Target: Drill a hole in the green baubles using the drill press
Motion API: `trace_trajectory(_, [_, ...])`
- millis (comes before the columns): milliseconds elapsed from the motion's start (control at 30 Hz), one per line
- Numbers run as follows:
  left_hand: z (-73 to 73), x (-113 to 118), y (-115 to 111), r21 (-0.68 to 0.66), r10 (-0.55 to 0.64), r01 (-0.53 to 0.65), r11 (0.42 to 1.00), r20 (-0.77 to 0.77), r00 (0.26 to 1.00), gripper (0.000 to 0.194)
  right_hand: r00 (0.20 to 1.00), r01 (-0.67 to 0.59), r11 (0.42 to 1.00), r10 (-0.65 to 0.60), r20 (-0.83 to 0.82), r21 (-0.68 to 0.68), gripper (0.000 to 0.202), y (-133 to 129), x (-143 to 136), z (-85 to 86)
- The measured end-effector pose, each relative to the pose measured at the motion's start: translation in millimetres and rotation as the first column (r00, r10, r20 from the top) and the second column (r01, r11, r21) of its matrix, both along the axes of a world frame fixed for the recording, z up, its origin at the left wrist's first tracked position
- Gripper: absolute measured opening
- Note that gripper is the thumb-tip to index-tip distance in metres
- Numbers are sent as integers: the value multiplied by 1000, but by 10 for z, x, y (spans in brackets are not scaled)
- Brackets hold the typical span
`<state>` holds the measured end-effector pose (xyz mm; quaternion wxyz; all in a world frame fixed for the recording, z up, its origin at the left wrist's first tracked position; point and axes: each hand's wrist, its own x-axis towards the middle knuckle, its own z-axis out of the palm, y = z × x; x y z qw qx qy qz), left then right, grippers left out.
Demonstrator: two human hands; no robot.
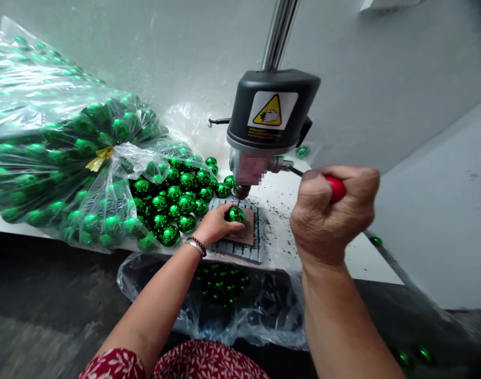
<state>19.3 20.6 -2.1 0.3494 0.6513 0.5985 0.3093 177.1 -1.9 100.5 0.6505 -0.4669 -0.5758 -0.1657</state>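
My left hand [216, 225] is closed around a shiny green ball [236, 215], thumb on the near side and fingers on the far side. The ball rests on a brown board [246, 234] that lies on the grey slotted base plate [259, 231]. Right above the ball is the chuck of a drill press [242, 192]; whether the bit touches the ball I cannot tell. My right hand [331, 210] grips the red knob [337, 188] of the drill press lever, raised to the right of the machine.
A large clear bag [47, 152] full of green balls, tied in yellow, lies on the left of the white table [367, 258]. Loose green balls [173, 195] spill from it toward the plate. Dark shavings litter the tabletop. Below the front edge hangs an open plastic bag [272, 326] holding more balls.
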Motion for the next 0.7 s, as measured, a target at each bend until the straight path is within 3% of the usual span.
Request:
trace_trajectory(367, [-71,-3,4,22,8,-8,1000,8,1000,68,1000,15,1000,-15,-19,15,18,-33,-32,-139])
trace_trajectory(567, [-114,-9,26,25,9,-9,1000,6,1000,70,1000,-13,999,12,26,44,13,-71,-24,-392])
trace_trajectory(633, [-118,-6,32,28,12,-12,1000,-8,1000,71,1000,-3,998,2,17,61,14,-37,-16,-342])
trace_trajectory(700, [-107,-1,22,28,21,-20,999,-22,1000,72,1000,19,998,-18,-12,61,18,48,-3,-141])
